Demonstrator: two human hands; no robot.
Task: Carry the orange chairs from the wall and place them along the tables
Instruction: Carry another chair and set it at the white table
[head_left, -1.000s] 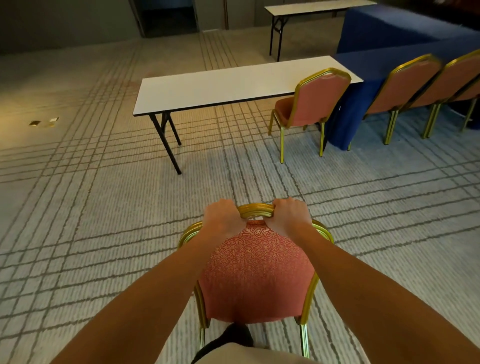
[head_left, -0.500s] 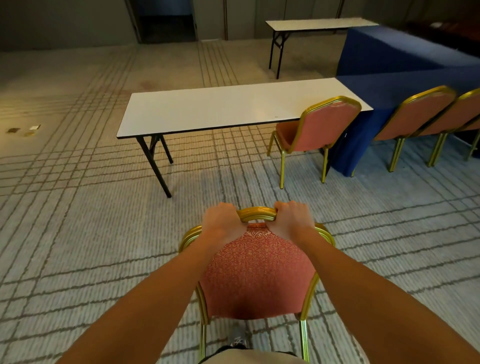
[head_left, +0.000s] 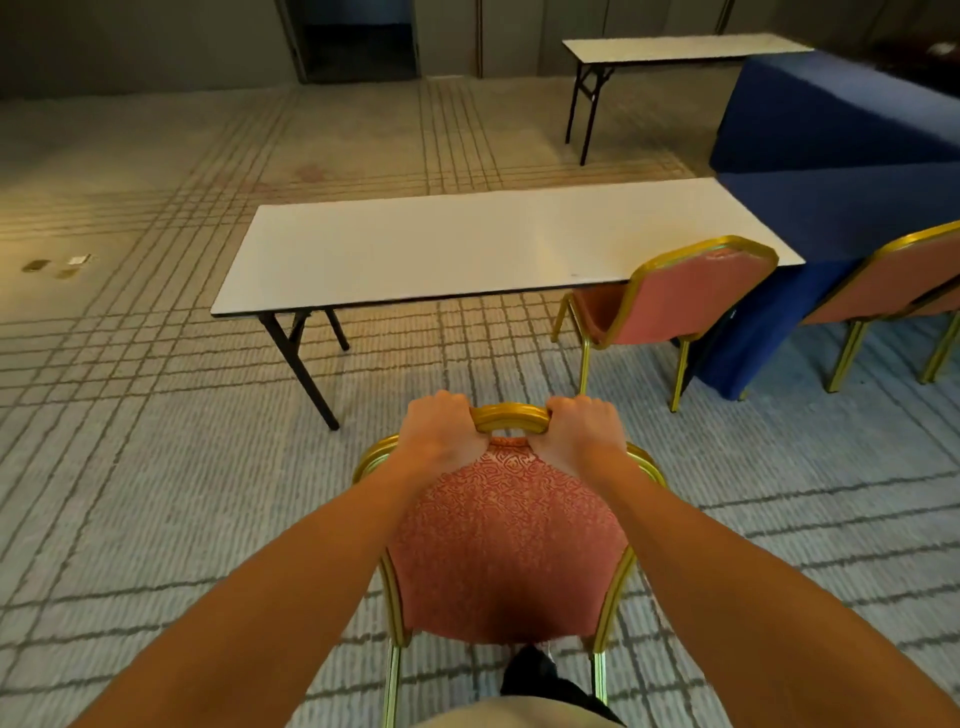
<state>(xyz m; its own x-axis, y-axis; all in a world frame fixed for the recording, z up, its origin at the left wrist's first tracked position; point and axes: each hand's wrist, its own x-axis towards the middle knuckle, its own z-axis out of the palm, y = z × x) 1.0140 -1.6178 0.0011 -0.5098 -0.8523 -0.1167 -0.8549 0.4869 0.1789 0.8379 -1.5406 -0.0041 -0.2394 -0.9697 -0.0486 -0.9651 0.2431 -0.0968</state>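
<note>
Patterned carpet (head_left: 156, 493) throughout. White bench (head_left: 467, 249) far centre, blue-draped bench (head_left: 831, 208) to its right. Orange chair (head_left: 509, 545) near centre, its back toward the person, well apart from the white bench. Second chair (head_left: 691, 296) at the white bench's right end. Left hand (head_left: 441, 436) and right hand (head_left: 582, 434) both curled round the orange chair's gold top rail.
</note>
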